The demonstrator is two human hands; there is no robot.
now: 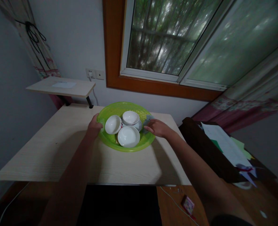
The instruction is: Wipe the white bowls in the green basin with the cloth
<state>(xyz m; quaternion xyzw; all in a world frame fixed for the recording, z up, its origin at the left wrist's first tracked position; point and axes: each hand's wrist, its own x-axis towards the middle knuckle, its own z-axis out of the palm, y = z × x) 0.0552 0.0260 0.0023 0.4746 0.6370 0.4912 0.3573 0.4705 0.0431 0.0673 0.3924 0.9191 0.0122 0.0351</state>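
Observation:
A green plastic basin [107, 143] is at the middle of the desk, with several white bowls inside. One bowl [113, 124] leans at the left, another bowl [130, 117] is at the back, and a third bowl [128, 137] lies nearest me. My left hand [94, 126] is closed around the basin's left rim. On the opposite side, my right hand [157, 127] is closed at the right rim, against a grey-blue cloth [146, 121] that drapes over it. Some of its fingers are hidden. Something brownish shows partly beneath the near bowl.
The pale wooden desk [46, 150] carries a raised shelf [68, 88] with a paper on it at the back left. Behind stand a wall socket [95, 74] and a window. To the right is a dark brown box-like piece [200, 146] with papers; a pink box [188, 204] lies on the floor.

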